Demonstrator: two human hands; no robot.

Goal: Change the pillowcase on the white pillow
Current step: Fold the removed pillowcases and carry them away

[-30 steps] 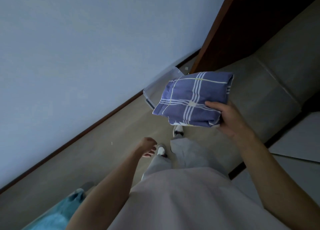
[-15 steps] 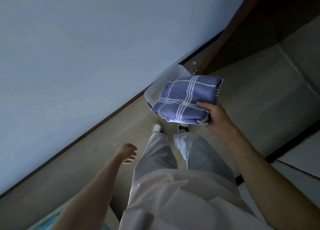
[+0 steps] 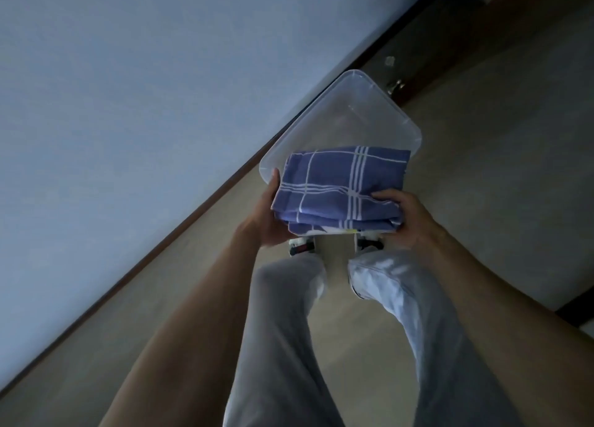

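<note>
1. I see the folded blue checked pillowcase (image 3: 340, 192) held up in the air between both hands, above the near end of a clear plastic bin (image 3: 350, 111) that sits on the floor (image 3: 482, 169) against the wall (image 3: 128, 105). Nothing carries it but the hands.

2. My left hand (image 3: 268, 214) cups the bundle's left edge: the palm is under it and the thumb lies up along the side, touching the cloth. I cannot tell how the other fingers lie, since the fabric hides them.

3. My right hand (image 3: 405, 217) grips the near right corner, thumb curled over the top layer and pressing down; the fingers underneath are hidden.

4. The white pillow is not in view, so I judge the task is at an early stage: a pillowcase in hand, nothing yet put on.

5. Risks as I read them:
   - The bundle is several loose layers. With only the two side edges held, the lower folds sagging at the near edge could slip out and drop into the bin or onto the floor.
   - My feet (image 3: 302, 245) stand just beside the bin's near rim; a step forward could kick it.
   - The room is dim, so finding the open end of the pillowcase may be slow, and shaking it out low could drag it on the floor.
</note>
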